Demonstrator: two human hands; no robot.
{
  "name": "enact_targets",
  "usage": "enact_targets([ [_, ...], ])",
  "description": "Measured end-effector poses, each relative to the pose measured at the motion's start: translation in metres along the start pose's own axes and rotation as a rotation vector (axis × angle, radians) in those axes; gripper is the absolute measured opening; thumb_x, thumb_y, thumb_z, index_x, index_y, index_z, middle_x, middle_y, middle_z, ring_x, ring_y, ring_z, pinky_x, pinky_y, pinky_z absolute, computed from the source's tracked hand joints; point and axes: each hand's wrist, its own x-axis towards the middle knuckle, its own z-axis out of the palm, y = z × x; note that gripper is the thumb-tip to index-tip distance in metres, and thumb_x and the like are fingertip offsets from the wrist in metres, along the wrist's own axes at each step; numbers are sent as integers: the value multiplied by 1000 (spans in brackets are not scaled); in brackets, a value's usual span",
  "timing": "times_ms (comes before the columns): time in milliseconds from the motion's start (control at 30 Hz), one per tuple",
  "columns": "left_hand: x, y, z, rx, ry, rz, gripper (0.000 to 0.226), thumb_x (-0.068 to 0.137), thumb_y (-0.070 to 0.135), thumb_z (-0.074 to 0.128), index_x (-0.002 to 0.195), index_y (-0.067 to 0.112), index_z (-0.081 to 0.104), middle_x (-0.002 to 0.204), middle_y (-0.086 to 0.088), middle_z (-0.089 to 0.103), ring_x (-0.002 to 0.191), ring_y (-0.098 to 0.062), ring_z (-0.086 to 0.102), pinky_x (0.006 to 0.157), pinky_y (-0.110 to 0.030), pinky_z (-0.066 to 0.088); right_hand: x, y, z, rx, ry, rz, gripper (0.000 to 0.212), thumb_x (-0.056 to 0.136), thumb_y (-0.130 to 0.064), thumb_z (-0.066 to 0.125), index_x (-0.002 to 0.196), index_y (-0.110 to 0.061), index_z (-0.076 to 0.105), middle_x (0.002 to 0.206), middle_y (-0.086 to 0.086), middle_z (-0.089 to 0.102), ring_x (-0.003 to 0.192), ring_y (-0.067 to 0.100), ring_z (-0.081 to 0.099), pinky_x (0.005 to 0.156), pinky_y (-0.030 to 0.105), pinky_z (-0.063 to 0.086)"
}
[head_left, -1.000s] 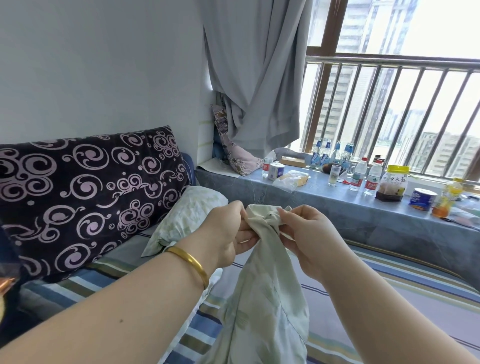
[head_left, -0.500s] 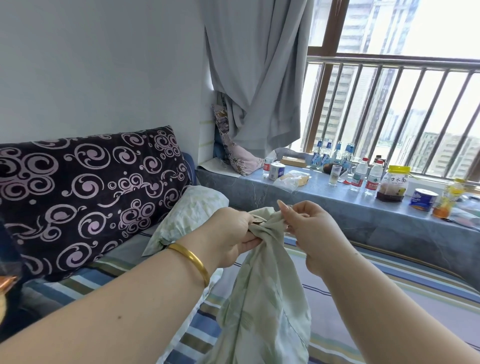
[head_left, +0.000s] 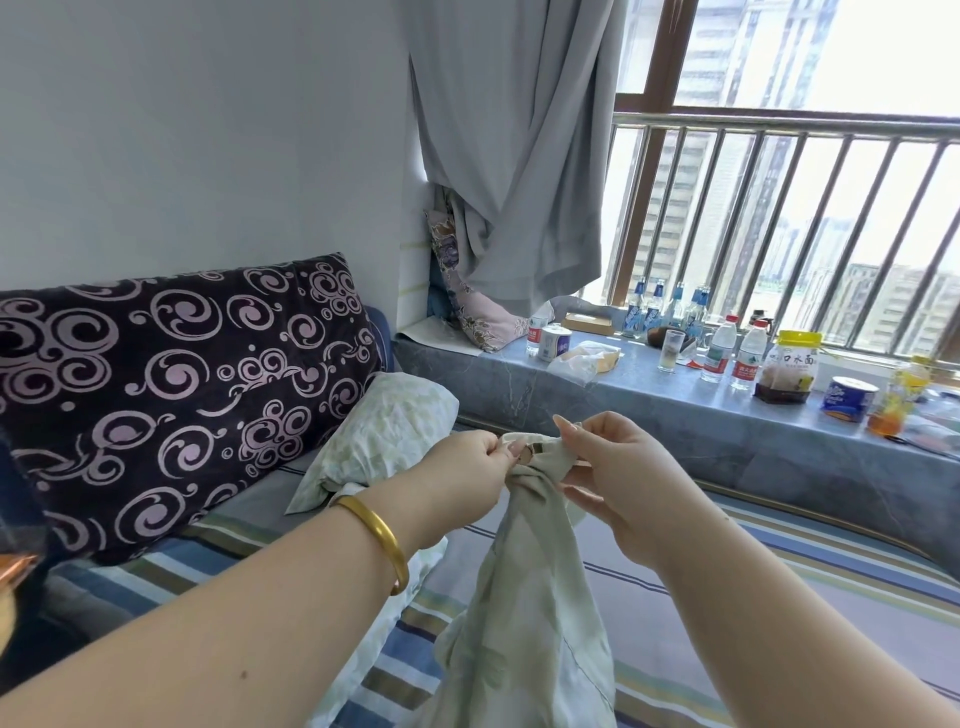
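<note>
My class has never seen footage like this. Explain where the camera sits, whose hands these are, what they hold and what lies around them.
There is no machine: a person wears one wide-angle camera on the head, looking forward and down, so their own arms reach into the picture. The left hand, with a gold bangle on its wrist, and the right hand both pinch the bunched top of a pale green cloth, which hangs down between them. Below is a striped sheet; on it lie a pillow and a dark swirl-patterned cushion against the wall. On the sill by the window stand bottles, a glass and a jar.
</note>
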Motion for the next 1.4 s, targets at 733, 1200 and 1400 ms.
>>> enact_targets([
  [733,1,16,1,229,185,383,39,104,37,44,72,15,49,62,8,42,59,-11,41,50,-20,27,-5,-16,1,-197,102,-169,30,86,-36,73,75,-15,54,103,20,72,88,39,68,85,54,58],
  [1200,2,20,-6,303,183,367,39,104,27,42,66,21,35,70,6,44,71,-18,44,60,-32,25,-9,-21,-15,247,-189,166,18,90,-40,67,89,-22,69,88,2,74,69,16,65,64,29,43],
  [1400,2,21,-3,91,171,439,44,104,28,47,62,23,34,62,10,41,59,-8,38,61,-30,31,-6,-3,-3,478,-174,63,28,88,-11,68,115,-1,66,82,15,69,63,19,62,60,32,59],
])
